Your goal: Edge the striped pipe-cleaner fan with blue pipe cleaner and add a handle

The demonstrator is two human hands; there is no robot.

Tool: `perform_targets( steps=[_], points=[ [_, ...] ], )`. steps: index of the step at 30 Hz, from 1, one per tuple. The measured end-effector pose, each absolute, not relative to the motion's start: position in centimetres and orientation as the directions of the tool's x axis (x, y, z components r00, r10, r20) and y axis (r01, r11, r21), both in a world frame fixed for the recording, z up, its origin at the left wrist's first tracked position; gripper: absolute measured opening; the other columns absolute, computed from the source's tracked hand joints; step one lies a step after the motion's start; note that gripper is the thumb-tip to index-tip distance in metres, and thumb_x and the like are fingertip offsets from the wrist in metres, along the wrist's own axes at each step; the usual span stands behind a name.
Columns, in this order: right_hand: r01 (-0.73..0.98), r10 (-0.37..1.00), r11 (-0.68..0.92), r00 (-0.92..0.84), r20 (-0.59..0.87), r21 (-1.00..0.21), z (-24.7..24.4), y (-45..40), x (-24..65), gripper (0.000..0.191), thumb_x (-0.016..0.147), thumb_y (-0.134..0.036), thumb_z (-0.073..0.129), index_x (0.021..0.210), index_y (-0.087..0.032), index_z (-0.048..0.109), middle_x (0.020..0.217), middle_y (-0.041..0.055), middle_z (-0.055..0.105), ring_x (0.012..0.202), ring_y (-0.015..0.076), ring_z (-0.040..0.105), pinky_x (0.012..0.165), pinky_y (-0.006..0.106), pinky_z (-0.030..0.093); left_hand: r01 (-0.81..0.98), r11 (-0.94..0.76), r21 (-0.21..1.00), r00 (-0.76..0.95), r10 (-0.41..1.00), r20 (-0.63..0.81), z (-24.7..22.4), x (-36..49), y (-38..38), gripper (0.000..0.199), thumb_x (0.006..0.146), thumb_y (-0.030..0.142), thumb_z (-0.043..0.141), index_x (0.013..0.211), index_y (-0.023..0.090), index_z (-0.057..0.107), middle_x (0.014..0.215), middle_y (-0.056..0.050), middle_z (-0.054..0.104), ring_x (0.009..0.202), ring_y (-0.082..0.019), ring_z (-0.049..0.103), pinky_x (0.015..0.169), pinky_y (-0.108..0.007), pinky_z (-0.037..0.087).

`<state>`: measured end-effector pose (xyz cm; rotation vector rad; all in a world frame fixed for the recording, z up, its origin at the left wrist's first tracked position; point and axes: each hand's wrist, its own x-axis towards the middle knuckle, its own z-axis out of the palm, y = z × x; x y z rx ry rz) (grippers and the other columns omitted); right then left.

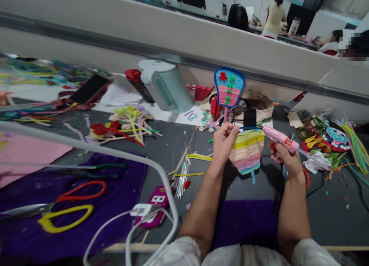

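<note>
A striped fan-shaped piece [247,150] in yellow, peach, pink and blue hangs between my hands, its short blue stem pointing down. My left hand [225,140] pinches its upper left edge, where a dark blue strip [247,127] runs along the top. My right hand [288,158] is wrapped round a pink glue gun [280,138], whose nozzle is at the strip's right end. Behind them stands a finished-looking fan shape [229,87] with a blue rim, a red flower and green bits on a pink stem.
Large scissors [69,204] lie on purple cloth [121,193] at left, near a white cable [161,166] and a magenta power strip [158,200]. A pale kettle [167,85] stands behind. Craft stems [356,143] and jars [315,123] sit at right. People are beyond the partition [173,31].
</note>
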<state>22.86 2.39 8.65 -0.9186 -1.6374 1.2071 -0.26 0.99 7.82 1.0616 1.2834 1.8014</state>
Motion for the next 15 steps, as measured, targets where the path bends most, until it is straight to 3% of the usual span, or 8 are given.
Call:
perform_targets(
  steps=[8,15],
  points=[
    [0.229,0.897,0.421,-0.246,0.367,-0.877,9.4,1.8,21.5,0.050,0.082,-0.071,0.065,0.078,-0.021,0.063,0.061,-0.0021,0.050,0.054,0.0129,0.043,0.049,0.028,0.037,-0.066,-0.304,0.950,-0.440,0.864,0.246,7.6,-0.2,1.3,0.039,0.078,0.055,0.075,0.075,0.017,0.065,0.060,0.003,0.052,0.054,-0.009,0.038,0.053,-0.024,0.027],
    [0.247,0.912,0.378,-0.265,0.313,-0.892,9.7,1.7,20.9,0.059,0.079,-0.077,0.062,0.063,-0.021,0.056,0.050,-0.0043,0.039,0.046,0.0106,0.034,0.043,0.027,0.028,-0.031,-0.339,0.940,-0.421,0.858,0.295,7.8,0.0,1.2,0.041,0.079,0.058,0.075,0.077,0.018,0.065,0.061,0.003,0.052,0.055,-0.010,0.040,0.054,-0.024,0.029]
  ],
)
